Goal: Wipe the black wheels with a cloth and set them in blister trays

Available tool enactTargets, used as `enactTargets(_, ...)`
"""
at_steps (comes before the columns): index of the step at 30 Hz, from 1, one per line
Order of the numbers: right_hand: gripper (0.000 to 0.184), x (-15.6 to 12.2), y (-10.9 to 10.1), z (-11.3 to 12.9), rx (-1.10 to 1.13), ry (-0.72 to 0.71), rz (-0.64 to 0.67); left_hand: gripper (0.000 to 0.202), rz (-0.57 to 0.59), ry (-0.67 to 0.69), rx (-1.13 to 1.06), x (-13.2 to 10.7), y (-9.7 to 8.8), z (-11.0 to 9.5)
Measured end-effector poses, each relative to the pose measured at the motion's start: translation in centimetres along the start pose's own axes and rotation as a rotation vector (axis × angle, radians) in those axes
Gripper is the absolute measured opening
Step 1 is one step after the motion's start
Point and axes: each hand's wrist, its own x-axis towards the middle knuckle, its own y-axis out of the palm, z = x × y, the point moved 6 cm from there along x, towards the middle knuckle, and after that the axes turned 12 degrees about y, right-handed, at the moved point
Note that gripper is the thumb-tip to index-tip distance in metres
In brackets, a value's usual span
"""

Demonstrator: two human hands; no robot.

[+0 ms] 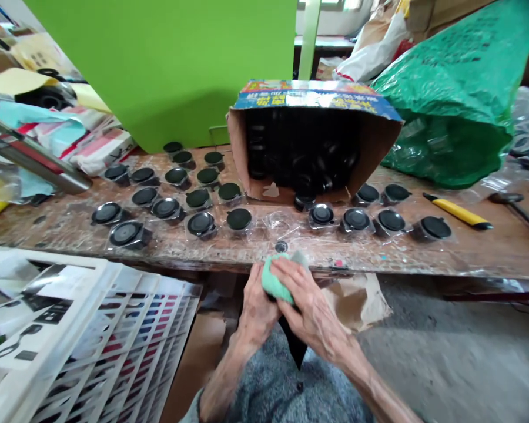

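Just off the bench's front edge, both my hands are together. My right hand [306, 299] presses a light green cloth [275, 282] with its fingers bent over it. My left hand [258, 308] is closed from the other side, and what lies in its grip under the cloth is mostly hidden. A black pointed piece [296, 346] shows below the hands; I cannot tell whether either hand holds it. Nearest on the bench are a clear plastic piece [282, 223] and a small dark round spot [281, 246]. Several black round pieces in clear plastic cases [201, 223] stand left and right.
An open cardboard box [240, 153] of black round parts lies on its side on the wooden bench [502, 252]. To the right are a green plastic bag [462, 106] of clear pieces and a yellow cutter [458, 211]. A white crate [127, 329] stands front left.
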Motion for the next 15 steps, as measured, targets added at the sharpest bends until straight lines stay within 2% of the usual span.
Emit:
enactTargets(2,0.044,-1.6,0.4,0.1,0.097,0.031,0.078,0.028,-0.05,-0.035,0.028,0.7,-1.0,0.2)
enactTargets(3,0.036,-2.4,0.3,-0.3,0.17,0.092,0.11,0.035,-0.089,-0.082,0.0,1.2,-1.6,0.4)
enactTargets(5,0.018,-3.1,-0.5,-1.9,0.264,0.293,0.085,0.049,-0.141,-0.25,-0.194,2.1,-2.0,0.8)
enactTargets(6,0.013,-3.1,-1.1,-2.8,0.276,0.397,0.036,0.049,-0.118,-0.362,-0.36,2.4,-1.5,1.0)
enactTargets(8,0.026,-2.3,-2.0,-4.2,0.287,0.516,-0.077,0.041,-0.008,-0.6,-0.709,2.7,0.5,0.8)
enactTargets(10,0.045,-1.0,-2.2,-4.7,0.351,0.537,-0.11,0.043,0.066,-0.771,-0.912,2.7,2.2,0.2)
enactTargets(13,0.049,1.1,-1.3,-4.9,0.578,0.565,-0.023,0.047,0.063,-0.843,-0.88,3.1,2.6,0.4)
enactTargets(15,0.049,2.2,-1.2,-5.3,0.734,0.629,-0.002,0.054,0.089,-0.771,-0.701,4.1,1.9,0.9)
